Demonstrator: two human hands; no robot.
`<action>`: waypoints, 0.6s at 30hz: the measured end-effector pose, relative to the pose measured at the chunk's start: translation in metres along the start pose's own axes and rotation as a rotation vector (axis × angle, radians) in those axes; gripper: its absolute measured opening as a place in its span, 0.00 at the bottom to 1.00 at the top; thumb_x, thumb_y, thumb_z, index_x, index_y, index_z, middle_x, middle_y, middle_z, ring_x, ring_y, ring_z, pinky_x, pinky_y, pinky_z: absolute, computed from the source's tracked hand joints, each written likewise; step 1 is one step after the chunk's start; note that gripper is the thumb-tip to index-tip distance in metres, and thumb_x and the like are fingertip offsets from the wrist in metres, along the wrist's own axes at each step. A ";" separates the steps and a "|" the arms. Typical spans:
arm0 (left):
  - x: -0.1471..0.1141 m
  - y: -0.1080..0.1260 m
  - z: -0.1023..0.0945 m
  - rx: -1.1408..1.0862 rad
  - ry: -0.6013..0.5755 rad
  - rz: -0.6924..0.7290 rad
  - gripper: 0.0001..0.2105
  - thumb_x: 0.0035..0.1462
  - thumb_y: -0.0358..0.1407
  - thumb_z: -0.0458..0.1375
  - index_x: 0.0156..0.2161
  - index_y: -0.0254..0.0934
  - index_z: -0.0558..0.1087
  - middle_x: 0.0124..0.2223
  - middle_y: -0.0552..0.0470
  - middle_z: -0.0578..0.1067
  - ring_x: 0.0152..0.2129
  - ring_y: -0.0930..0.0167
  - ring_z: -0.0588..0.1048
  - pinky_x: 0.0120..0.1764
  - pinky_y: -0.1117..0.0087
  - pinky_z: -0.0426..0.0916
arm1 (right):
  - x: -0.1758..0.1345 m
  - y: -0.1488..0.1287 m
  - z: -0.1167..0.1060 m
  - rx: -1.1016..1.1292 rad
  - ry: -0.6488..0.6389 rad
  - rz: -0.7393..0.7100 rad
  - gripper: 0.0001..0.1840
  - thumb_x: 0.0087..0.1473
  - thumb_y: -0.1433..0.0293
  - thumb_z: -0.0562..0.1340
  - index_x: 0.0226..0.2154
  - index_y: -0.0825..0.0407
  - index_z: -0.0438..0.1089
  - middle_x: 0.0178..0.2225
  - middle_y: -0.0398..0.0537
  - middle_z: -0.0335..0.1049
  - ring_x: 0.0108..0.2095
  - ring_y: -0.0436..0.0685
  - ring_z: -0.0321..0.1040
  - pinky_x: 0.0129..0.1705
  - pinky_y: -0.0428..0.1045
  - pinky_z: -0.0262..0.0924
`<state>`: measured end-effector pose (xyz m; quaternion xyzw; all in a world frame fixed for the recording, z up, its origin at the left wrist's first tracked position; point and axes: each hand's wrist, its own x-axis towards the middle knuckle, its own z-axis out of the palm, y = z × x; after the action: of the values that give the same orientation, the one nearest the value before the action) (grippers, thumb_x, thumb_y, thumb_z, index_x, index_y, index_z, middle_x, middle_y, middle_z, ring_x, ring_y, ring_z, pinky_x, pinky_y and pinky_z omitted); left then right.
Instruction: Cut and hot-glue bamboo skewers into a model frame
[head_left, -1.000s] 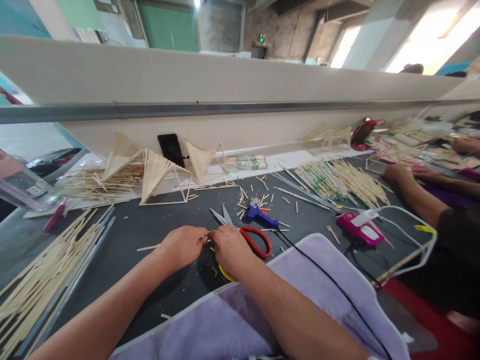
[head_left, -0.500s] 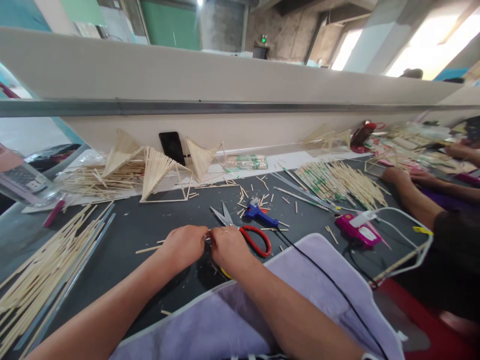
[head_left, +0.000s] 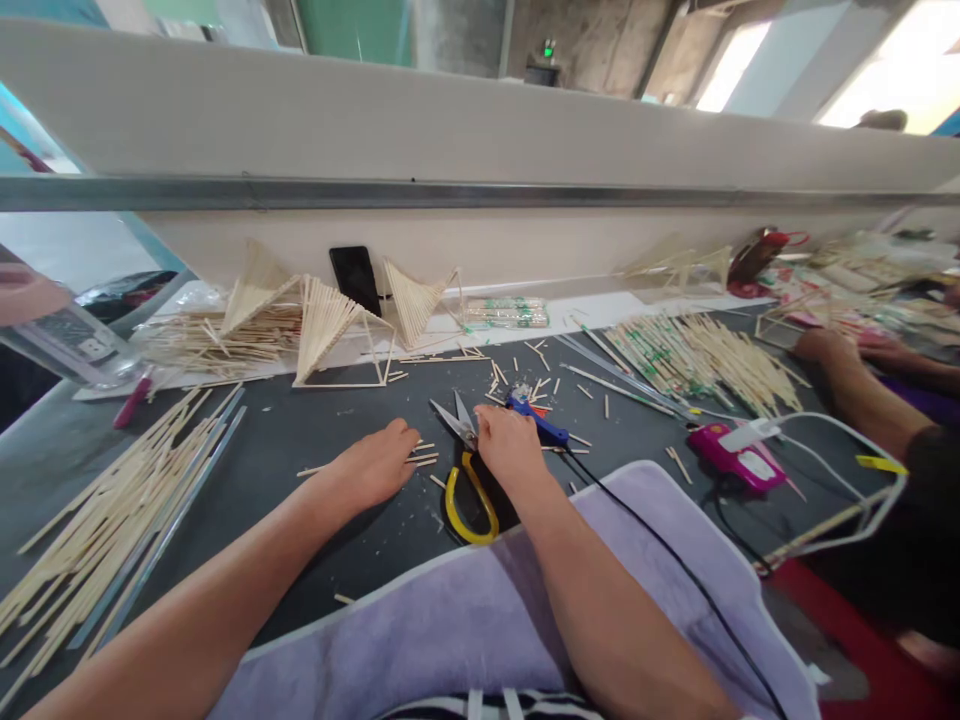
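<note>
My left hand [head_left: 377,463] is low over the dark table, its fingers curled down onto thin wooden sticks [head_left: 425,459] whose ends stick out to its right. Another stick end shows left of its wrist. My right hand [head_left: 511,440] is closed over the right side of the scissors [head_left: 471,505]; its fingertips are hidden, and I cannot make out what is in them. The scissors' blades point away, slightly apart, with the yellow handle loop in sight. A blue glue gun [head_left: 546,428] lies just beyond my right hand, its black cord running toward me.
Long sticks [head_left: 112,530] lie at left. Stick frames [head_left: 326,325] and a phone [head_left: 355,278] stand near the wall. More sticks [head_left: 697,355], a pink power box [head_left: 735,460] and a co-worker's hand [head_left: 825,350] are at right. A lilac cloth [head_left: 637,560] covers the near edge.
My hands were together over the scissors and have moved apart, the left to the left, the right up and to the right. The yellow handle is now uncovered, the red one hidden.
</note>
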<state>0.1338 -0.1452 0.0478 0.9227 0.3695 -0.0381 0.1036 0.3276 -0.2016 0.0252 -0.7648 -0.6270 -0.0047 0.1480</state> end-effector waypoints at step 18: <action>0.006 0.003 0.009 0.145 -0.037 0.021 0.09 0.49 0.29 0.48 0.36 0.36 0.66 0.36 0.43 0.72 0.35 0.62 0.72 0.33 0.65 0.63 | -0.007 -0.009 0.001 0.050 0.017 -0.044 0.16 0.57 0.70 0.48 0.44 0.47 0.66 0.38 0.48 0.72 0.40 0.56 0.66 0.41 0.52 0.50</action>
<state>0.1405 -0.1453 0.0386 0.9307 0.3540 -0.0806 0.0435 0.3167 -0.2067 0.0246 -0.7467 -0.6425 0.0013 0.1721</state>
